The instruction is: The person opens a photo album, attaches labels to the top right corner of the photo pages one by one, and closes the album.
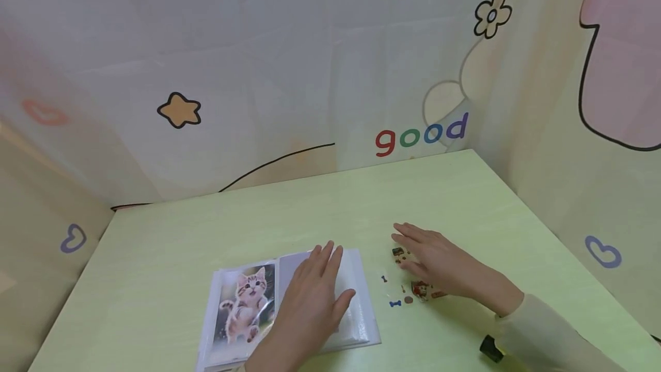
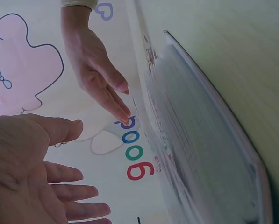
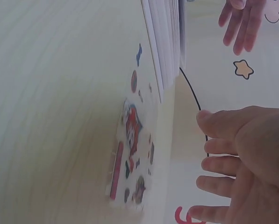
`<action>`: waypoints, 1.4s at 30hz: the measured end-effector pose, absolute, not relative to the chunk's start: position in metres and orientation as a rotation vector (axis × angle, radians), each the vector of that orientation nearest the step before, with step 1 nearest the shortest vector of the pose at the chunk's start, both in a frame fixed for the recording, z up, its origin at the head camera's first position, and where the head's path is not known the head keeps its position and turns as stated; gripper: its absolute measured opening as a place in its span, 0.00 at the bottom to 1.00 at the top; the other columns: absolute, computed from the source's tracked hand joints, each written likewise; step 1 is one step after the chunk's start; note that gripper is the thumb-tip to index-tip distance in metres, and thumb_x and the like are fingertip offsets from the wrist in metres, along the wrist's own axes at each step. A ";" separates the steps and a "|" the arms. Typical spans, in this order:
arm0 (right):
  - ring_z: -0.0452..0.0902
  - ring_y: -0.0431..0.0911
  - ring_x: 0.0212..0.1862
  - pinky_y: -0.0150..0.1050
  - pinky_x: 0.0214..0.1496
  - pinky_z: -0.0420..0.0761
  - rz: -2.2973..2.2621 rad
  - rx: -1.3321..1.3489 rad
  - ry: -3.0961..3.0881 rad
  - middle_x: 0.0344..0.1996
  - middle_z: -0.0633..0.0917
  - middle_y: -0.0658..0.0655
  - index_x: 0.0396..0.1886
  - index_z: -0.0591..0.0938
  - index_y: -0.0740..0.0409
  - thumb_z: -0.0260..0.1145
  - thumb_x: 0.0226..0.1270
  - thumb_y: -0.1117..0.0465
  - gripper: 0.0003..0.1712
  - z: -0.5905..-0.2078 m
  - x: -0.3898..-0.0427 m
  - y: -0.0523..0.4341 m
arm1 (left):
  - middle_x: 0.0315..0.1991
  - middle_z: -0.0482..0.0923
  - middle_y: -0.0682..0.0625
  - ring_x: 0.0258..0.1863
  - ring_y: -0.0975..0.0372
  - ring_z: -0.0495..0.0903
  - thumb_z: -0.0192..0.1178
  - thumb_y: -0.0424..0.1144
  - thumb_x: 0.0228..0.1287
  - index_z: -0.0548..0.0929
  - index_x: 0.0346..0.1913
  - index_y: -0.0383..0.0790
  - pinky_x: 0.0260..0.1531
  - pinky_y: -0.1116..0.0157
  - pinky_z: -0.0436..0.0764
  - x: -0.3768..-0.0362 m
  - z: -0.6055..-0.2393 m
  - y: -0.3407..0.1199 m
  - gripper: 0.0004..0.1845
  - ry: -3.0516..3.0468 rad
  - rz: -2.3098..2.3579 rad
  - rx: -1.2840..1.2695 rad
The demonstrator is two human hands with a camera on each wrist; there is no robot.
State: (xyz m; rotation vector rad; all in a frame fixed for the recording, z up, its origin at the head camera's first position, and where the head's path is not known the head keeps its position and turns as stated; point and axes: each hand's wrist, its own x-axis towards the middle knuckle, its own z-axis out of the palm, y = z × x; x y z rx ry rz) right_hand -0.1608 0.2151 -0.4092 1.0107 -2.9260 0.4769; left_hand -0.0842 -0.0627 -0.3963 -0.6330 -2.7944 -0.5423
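On the left of the pale green surface (image 1: pixel 155 257) we saw an open photo album (image 1: pixel 361 326) lying flat, its left page showing a kitten picture (image 1: pixel 245 306). Our left hand (image 1: pixel 310 297) was over the album's right page with fingers straight and spread slightly, gripping nothing; the wrist view showed the palm clear of the page rather than pressed on it. Just right of the album lay a clear sticker sheet (image 1: pixel 408 289) with small blue, brown and red stickers. Our right hand (image 1: pixel 439 263) was above that sheet, fingers stretched out flat and close together, holding nothing. Near the right sleeve, a small black object (image 1: pixel 490 349) rested on the surface.
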 end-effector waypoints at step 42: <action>0.78 0.50 0.47 0.45 0.50 0.83 0.364 1.022 -2.856 0.43 0.84 0.55 0.52 0.86 0.67 0.75 0.62 0.72 0.18 -0.432 -0.168 0.246 | 0.74 0.68 0.37 0.74 0.44 0.66 0.69 0.49 0.69 0.72 0.73 0.32 0.72 0.55 0.66 -0.128 -0.430 0.015 0.36 -3.074 -0.319 -0.774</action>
